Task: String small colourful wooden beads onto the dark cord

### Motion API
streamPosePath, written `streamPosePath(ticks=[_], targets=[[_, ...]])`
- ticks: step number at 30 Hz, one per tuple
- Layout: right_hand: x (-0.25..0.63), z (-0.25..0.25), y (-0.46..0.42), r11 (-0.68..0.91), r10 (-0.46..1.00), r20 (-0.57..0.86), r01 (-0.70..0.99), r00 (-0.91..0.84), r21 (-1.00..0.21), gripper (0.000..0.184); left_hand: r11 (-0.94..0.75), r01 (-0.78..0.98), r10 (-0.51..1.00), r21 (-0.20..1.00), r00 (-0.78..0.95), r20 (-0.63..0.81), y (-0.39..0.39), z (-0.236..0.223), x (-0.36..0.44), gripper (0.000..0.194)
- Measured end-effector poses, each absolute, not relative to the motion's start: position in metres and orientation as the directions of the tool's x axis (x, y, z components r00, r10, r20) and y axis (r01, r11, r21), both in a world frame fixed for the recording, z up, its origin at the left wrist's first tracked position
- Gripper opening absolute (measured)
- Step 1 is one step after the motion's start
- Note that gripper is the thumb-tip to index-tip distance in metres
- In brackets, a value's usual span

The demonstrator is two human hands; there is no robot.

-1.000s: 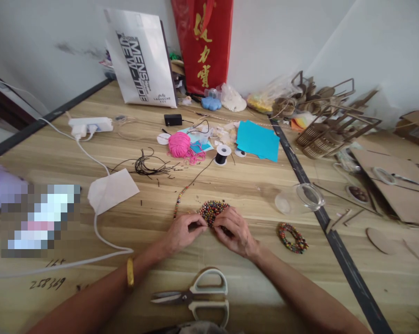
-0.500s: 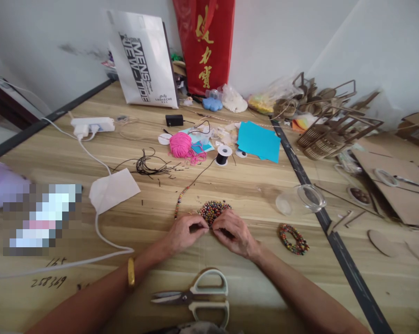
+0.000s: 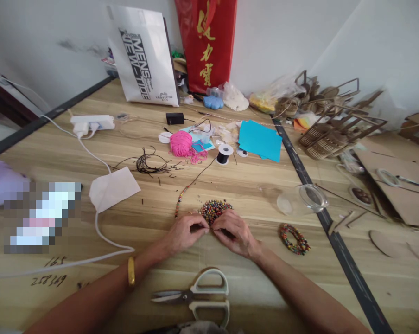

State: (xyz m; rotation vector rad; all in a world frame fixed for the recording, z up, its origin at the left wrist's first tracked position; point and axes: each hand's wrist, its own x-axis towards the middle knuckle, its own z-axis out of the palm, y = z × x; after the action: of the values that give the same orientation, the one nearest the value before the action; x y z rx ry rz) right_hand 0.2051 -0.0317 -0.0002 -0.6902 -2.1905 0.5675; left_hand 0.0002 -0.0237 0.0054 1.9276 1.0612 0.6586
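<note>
My left hand point(image 3: 186, 234) is closed in a pinch, and a cord strung with coloured beads point(image 3: 179, 202) runs under its fingers. That black cord point(image 3: 203, 172) leads back to a white-flanged spool point(image 3: 223, 157). Fingertip to fingertip with it, my right hand point(image 3: 236, 234) also pinches; whatever lies between its finger and thumb is too small to make out. Just beyond both hands lies a heap of small multicoloured beads point(image 3: 213, 210), partly covered by the right fingers. Scissors point(image 3: 185, 297) with pale handles rest near my body, and a coiled bead strand point(image 3: 294, 239) lies to the right.
A clear jar point(image 3: 296, 200) lies on its side at right. Pink yarn point(image 3: 180, 143), blue sheets point(image 3: 260, 140) and black cord pieces point(image 3: 150, 162) lie farther back. A white cable point(image 3: 98, 227) crosses the left. Wooden baskets point(image 3: 334, 134) stand at the back right.
Both hands stay almost in place, fingertips still together over the near edge of the bead heap. The view has shifted very slightly; nothing else visibly differs.
</note>
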Motion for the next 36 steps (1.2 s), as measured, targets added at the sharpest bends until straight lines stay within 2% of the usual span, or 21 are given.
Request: streamPosePath(ticks=[36], targets=[[0.2051, 0.0001, -0.031, 0.763, 0.615, 0.494, 0.305, -0.614, -0.571, 0.009, -0.341, 0.43, 0.848, 0.836, 0.524, 0.076, -0.0237, 0.0007, -0.0003, 0.007]])
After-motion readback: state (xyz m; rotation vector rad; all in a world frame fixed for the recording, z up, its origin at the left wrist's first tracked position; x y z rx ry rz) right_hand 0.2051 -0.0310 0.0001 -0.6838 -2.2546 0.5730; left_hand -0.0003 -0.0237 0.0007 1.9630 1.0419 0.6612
